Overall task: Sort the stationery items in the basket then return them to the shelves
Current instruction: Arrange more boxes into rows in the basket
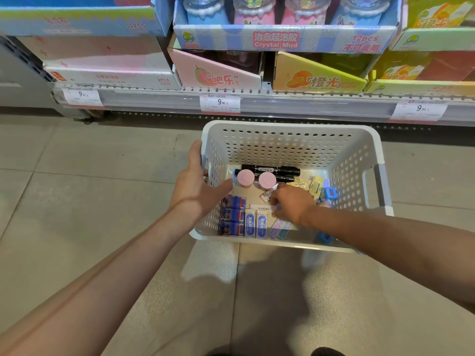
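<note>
White perforated plastic basket (288, 140), left hand (198, 191) gripping its wall, right hand (293, 204) fingers curled among erasers, grip contents unclear, black markers (277, 171) beyond

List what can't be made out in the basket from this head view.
- Whatever the right hand is fingering: its curled fingers cover it.
- Blue item near the basket front rim: forearm and rim cut it off.
- Eraser packs: print too small.
- Basket's left wall: left hand covers it.
</note>
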